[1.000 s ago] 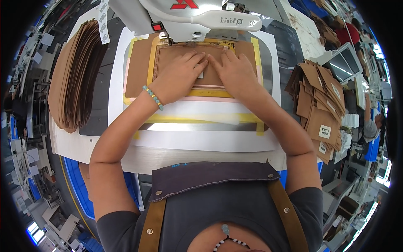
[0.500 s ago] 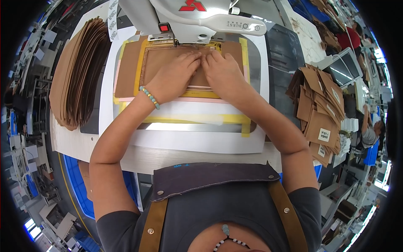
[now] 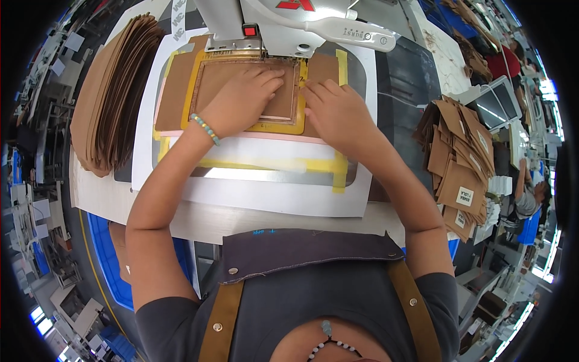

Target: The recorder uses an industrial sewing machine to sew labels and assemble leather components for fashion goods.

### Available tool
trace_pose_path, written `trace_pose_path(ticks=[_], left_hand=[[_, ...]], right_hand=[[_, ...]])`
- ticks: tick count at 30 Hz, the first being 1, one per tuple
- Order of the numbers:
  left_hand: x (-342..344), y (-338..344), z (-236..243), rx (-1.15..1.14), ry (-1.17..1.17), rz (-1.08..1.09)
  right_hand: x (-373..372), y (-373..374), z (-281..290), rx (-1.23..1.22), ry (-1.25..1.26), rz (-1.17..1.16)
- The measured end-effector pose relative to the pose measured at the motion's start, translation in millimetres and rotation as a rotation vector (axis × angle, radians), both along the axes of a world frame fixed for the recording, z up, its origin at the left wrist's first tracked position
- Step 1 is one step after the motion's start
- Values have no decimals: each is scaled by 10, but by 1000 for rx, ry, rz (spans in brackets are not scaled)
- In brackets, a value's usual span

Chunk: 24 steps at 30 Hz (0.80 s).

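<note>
A sewing machine head (image 3: 280, 33) stands over a brown panel (image 3: 222, 84) in a yellow rectangular frame (image 3: 300, 120), which sits on a wider brown piece (image 3: 172, 93) on a white sheet with yellow tape (image 3: 341, 175). My left hand (image 3: 244, 102), with a beaded bracelet at the wrist, rests its loosely bent fingers on the panel below the needle area. My right hand (image 3: 338, 117) touches the frame's right edge, fingers bent but apart. Neither hand visibly grips anything.
A thick stack of brown pieces (image 3: 108, 96) stands at the left, and a heap of brown pieces with white labels (image 3: 452, 169) at the right. A screen (image 3: 482, 102) is behind the heap, blue bins (image 3: 111, 265) lie below the table, and another person (image 3: 528, 196) is at the far right.
The framed work has shifted left and a little up in the view. My right hand has parted from my left and moved from the panel's middle to the frame's right edge.
</note>
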State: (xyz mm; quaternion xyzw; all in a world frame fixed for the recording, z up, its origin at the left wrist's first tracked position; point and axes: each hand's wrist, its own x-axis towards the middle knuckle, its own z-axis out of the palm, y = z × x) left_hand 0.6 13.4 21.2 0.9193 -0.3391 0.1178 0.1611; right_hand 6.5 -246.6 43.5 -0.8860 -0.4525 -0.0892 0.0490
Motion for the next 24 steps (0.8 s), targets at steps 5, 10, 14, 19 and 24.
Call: trace_pose_path(ticks=[5, 10, 14, 19, 24], left_hand=[[-219, 284, 152, -71, 135, -36], [-333, 348, 171, -66, 211, -140], [-311, 291, 124, -18, 235, -166], [-242, 291, 99, -36, 273, -185], [-147, 297, 105, -79, 337, -216]], right_hand=[[-12, -301, 77, 54, 43, -56], [81, -194, 49, 109, 81, 48], [123, 62, -100, 156, 37, 173], [97, 57, -210, 93, 26, 177], [84, 56, -214, 105, 3, 168]])
